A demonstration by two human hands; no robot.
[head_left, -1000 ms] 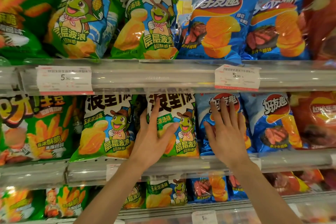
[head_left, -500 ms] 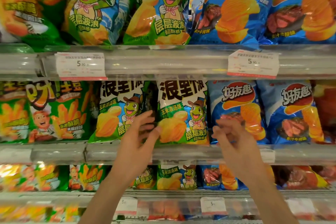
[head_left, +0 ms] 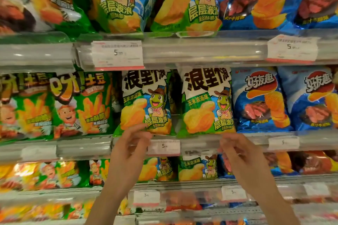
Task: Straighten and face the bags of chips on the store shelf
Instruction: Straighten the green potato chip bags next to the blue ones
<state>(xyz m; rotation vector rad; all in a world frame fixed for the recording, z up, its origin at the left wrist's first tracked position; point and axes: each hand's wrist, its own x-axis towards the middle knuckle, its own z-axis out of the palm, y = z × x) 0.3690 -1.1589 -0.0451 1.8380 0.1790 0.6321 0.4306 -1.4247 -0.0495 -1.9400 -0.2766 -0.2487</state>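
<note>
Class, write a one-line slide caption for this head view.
Two hands, left and right, held below turtle chip bags on a store shelf.

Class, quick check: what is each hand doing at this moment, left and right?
Left hand: fingers loosely curled, holding nothing, just below the left frog bag.
Right hand: blurred, fingers curled, at the shelf rail; grip cannot be told.

My left hand (head_left: 130, 144) hovers at the bottom edge of a green turtle bag (head_left: 146, 102), fingers loosely curled. My right hand (head_left: 236, 149) is raised just below the neighbouring turtle bag (head_left: 205, 100), before the shelf rail (head_left: 201, 144). Blue bags (head_left: 259, 100) stand right.
</note>
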